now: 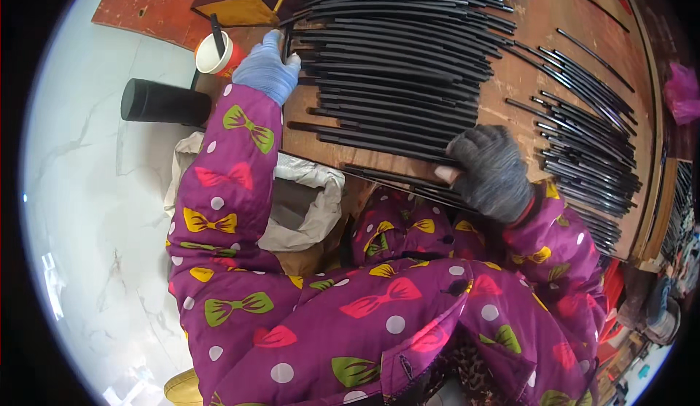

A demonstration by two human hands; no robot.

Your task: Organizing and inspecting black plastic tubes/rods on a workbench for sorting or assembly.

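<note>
Many thin black rods [394,78] lie side by side in a broad layer on the brown wooden table. My left hand [266,69], in a light blue glove, rests at the left ends of the rods, its thumb apart from the fingers. A short dark stick [286,41] stands out beside its fingertips; I cannot tell if they touch it. My right hand [492,173], in a dark grey glove with the thumb tip bare, is curled at the near right corner of the layer. The right end of the nearest rod [415,151] runs between its thumb and fingers.
On the right lie more black rods [583,129] in looser groups. A paper cup [217,55] with a dark stick in it and a black cylinder [164,101] are at the left. A wooden box [248,1] stands behind them. An open white bag [310,216] sits below the table edge.
</note>
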